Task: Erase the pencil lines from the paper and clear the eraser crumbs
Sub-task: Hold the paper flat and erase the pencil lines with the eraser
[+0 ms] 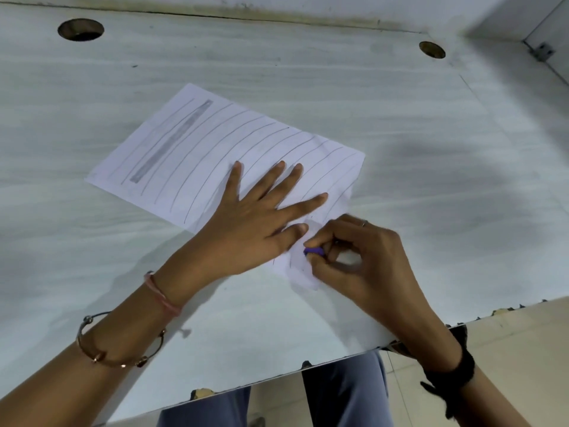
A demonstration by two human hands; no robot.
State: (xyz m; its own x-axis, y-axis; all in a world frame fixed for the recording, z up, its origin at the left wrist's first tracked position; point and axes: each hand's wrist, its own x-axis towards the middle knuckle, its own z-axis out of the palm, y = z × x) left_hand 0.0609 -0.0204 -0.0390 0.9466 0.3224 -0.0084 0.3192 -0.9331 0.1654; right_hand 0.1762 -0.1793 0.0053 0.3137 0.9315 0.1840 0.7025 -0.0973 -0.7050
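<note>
Head view, L to R. Pale counter (400, 118) w/ two round holes (80, 29) near its far edge; its near edge runs diagonally across the bottom of frame. Paper (191, 149) lies flat & skewed near mid-counter, its near-right corner closest to the near edge. Far-left part of the sheet carries a broad shaded pencil band (171, 141); pencil lines (261, 143) run roughly parallel across the rest of the sheet. Left hand (255, 220) lies palm-down on the paper's near half, fingers spread flat, grip fully open, holding nothing, pressing the sheet to the counter; pink band & metal bangles (120, 343) on that forearm. Just right of the left thumb, right hand (363, 260) pinches a small purple eraser (313, 251) between thumb & fingertips, grip closed tight on it, eraser touching the paper at its near-right corner, where the sheet looks smudged & the lines are faint. Ring on one right finger; dark band (449, 371) at right wrist. Crumbs too small to tell.
</note>
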